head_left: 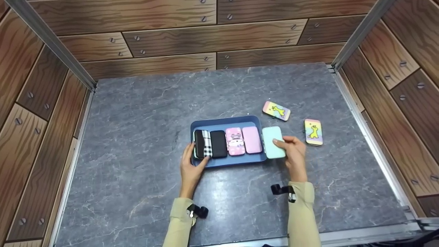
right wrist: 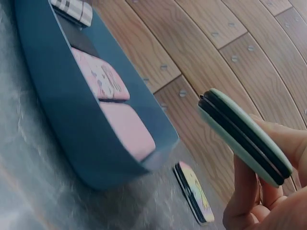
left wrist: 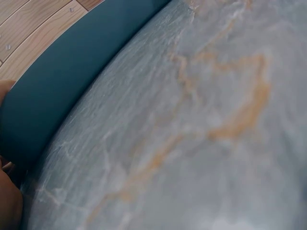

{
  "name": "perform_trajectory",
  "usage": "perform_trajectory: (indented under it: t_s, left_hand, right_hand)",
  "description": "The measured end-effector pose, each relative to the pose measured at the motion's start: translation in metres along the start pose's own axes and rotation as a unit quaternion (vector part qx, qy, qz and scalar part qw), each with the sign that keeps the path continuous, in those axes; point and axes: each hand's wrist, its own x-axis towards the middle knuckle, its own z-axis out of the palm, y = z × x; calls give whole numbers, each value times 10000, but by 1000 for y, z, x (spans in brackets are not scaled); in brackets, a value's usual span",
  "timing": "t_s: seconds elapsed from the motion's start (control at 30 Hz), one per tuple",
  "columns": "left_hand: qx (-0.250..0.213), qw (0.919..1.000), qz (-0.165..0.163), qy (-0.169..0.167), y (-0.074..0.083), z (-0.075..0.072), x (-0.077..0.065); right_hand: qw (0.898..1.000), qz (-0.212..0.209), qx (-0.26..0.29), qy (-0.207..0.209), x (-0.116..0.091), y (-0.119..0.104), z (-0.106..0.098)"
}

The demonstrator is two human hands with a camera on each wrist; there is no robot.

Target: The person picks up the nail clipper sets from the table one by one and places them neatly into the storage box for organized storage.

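My right hand pinches a mint-green hinged case between thumb and fingers, just past the right end of a blue tray. In the right wrist view, the held case shows its dark seam edge-on. My left hand grips the tray's near left corner, beside a black-and-white plaid case; a mint edge shows by that case. Farther right in the tray lie a black case, a pink patterned case and a plain pink case. The left wrist view shows mostly the tray's wall.
Two colourful giraffe-print cases lie on the grey marbled table: one case behind the held one, another case to the right of my right hand. Wood-patterned panels enclose the back and sides.
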Motion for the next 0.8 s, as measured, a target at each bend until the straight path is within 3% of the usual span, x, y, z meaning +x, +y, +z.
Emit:
perform_trajectory:
  t_s: [0.37, 0.8]
  left_hand:
    - [-17, 9999, -135, -39, 1, -2, 1]
    - [-49, 9999, -114, -54, 1, -1, 0]
  right_hand:
    - [9982, -389, -57, -457, -2, -2, 38]
    - [9979, -229, -48, -607, -5, 6, 71]
